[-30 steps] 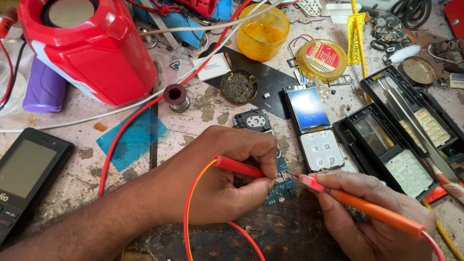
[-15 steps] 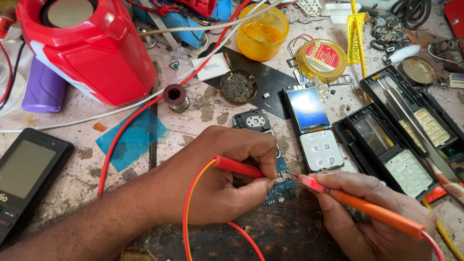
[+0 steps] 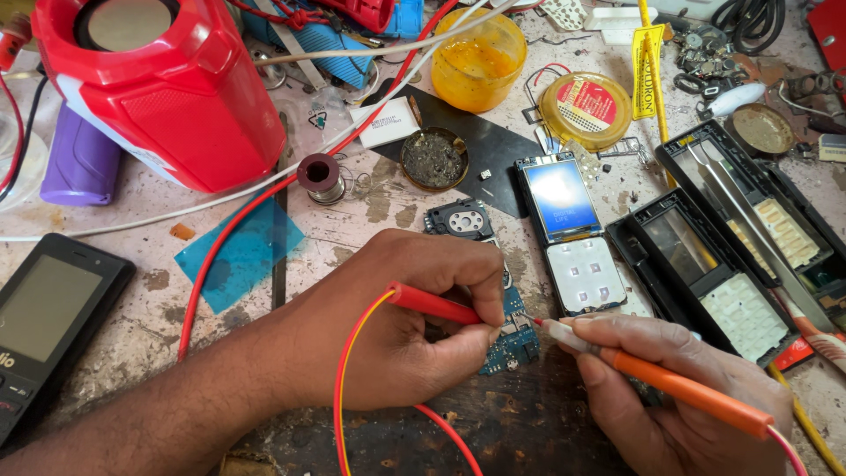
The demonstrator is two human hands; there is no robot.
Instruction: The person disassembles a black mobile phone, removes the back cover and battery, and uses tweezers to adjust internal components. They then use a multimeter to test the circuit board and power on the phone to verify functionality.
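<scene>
Between crowded hands (image 3: 397, 330): circuit board (image 3: 514, 339).

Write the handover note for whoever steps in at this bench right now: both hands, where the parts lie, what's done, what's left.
Left hand: pinches the red probe, tip hidden under the fingers at the blue circuit board.
Right hand: holds the orange probe, metal tip at the board's right edge.
Board lies on the worn bench, beside the lit screen-and-keypad module. Two open black phone housings lie to the right.
Done: phone opened, board exposed, both probes brought to it.
Left: probing; nothing is reassembled.
</scene>
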